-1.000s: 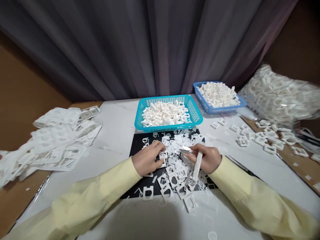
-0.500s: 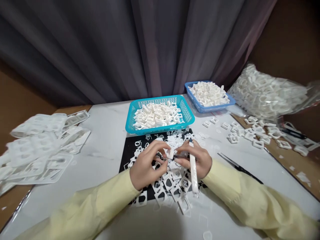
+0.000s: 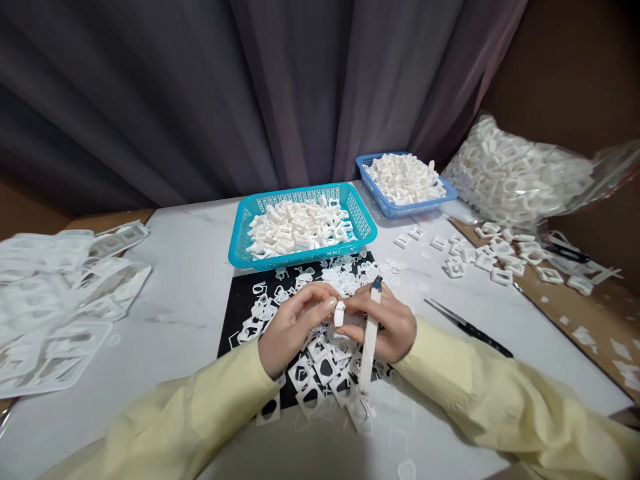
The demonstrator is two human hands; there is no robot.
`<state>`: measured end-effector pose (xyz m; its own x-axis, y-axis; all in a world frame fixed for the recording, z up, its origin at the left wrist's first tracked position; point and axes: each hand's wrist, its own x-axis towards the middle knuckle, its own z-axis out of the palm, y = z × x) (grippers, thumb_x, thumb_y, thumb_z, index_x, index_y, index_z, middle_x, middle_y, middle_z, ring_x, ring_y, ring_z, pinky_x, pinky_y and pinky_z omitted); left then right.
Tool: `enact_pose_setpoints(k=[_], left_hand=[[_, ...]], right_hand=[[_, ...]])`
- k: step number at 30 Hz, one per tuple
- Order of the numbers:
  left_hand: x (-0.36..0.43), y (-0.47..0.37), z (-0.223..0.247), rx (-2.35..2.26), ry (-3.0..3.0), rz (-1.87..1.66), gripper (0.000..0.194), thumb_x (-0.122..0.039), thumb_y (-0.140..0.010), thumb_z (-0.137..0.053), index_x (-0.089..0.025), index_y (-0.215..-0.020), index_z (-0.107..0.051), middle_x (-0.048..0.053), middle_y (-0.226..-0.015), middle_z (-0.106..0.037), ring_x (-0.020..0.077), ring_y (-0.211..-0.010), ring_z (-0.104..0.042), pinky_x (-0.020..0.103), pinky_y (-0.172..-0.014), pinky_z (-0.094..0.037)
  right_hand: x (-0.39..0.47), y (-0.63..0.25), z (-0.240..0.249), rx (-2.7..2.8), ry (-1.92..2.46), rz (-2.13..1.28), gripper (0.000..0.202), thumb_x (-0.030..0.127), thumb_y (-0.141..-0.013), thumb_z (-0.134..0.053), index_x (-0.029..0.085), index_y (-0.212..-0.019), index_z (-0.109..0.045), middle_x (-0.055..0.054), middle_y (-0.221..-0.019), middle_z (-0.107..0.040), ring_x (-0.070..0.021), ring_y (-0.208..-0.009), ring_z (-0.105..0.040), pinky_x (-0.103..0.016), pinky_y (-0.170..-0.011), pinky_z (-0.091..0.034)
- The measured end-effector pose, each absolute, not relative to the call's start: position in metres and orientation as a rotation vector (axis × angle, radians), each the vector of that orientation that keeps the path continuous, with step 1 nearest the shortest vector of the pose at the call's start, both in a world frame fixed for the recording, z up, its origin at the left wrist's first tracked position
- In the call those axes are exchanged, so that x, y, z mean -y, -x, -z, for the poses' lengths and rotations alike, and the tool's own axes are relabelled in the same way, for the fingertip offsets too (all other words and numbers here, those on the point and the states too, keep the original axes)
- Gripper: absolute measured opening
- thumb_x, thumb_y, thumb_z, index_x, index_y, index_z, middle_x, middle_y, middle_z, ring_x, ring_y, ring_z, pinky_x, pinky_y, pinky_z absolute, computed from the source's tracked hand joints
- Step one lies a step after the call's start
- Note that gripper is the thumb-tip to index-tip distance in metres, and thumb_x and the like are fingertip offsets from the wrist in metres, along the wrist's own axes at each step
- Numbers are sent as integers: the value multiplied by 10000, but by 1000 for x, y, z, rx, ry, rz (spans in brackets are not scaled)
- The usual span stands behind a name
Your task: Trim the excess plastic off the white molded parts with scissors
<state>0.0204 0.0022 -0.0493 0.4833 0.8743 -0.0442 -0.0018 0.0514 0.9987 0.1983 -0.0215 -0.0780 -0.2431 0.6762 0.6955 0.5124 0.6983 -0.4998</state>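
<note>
The white piece [image 3: 339, 314] stands lengthwise near upright between pinching fingertips of the left hand [image 3: 299, 323] and right hand [image 3: 389, 324] (also clasping a white stick [image 3: 369, 348]).

White piece [image 3: 339, 314], turquoise basket [image 3: 363, 220], black mat [image 3: 239, 301]

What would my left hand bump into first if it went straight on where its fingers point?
Your left hand would likely meet the small white piece at its fingertips first, then your right hand just beyond; depth is hard to judge from this single view.
</note>
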Motion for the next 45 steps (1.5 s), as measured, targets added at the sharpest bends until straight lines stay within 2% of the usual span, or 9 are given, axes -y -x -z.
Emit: enact_pose_setpoints(k=[9,14,18,20,24,30,34,40,45], left_hand=[[-4,-25,57,-890,-1202,-700,130,-304,-807,-603,-180,-775,-628,31,-879,-658,160,-850,-589,273,-790,-451],[-5,-24,56,-809,-982,-692,223,-272,-823,-583,-168,-629,-541,45,-915,-688,161,-818,-618,284,-763,-449],[-6,-23,59,-803,-952,-692,231,-256,-818,-593,-165,-608,-561,65,-1004,-690,165,-857,-621,303,-825,-432],[-6,-22,62,-799,-963,-684,202,-257,-813,-600,-166,-633,-619,72,-1022,-689,172,-873,-621,325,-866,-421],[-6,-22,69,-814,-967,-680,129,-254,-791,-628,-163,-752,-710,87,-998,-688,182,-900,-606,323,-883,-414],[-6,-22,74,-818,-880,-687,146,-248,-794,-615,-159,-714,-698,61,-833,-692,168,-813,-609,315,-825,-431],[-8,-22,75,-807,-859,-701,160,-258,-780,-628,-150,-678,-688,43,-764,-661,154,-768,-588,292,-785,-426],[-8,-22,76,-813,-857,-706,170,-246,-772,-639,-132,-652,-676,20,-679,-590,131,-712,-535,267,-748,-405],[-8,-20,77,-814,-847,-698,179,-245,-774,-638,-120,-647,-663,19,-677,-575,128,-719,-522,263,-749,-391]], right_hand=[[22,-198,88,1935,924,-88,266,348,-804,-634,151,-982,-637,-40,-673,-657,-168,-638,-536,-320,-620,-379],[21,-202,83,1903,1013,-183,397,491,-787,-606,178,-1027,-653,-23,-625,-633,-160,-594,-528,-314,-591,-378],[24,-210,71,1780,1151,-355,442,417,-948,-308,169,-1170,-598,-10,-559,-596,-134,-503,-500,-299,-546,-398],[24,-213,65,1711,1235,-481,461,351,-973,-227,189,-1128,-630,10,-506,-554,-106,-438,-475,-263,-483,-393],[21,-213,56,1598,1338,-727,292,347,-910,-446,178,-909,-683,32,-485,-575,-71,-380,-494,-201,-401,-409],[18,-213,48,1540,1320,-903,144,302,-777,-643,161,-777,-614,-3,-572,-685,-94,-406,-592,-184,-407,-494],[18,-216,50,1617,1266,-950,134,276,-758,-665,152,-708,-656,-28,-602,-702,-108,-416,-613,-189,-387,-512],[15,-213,56,1849,1073,-851,147,174,-735,-672,153,-599,-621,-91,-832,-724,-152,-687,-690,-255,-622,-578],[16,-210,57,1989,968,-729,167,99,-788,-597,157,-635,-561,-125,-974,-701,-150,-805,-685,-253,-679,-563]])
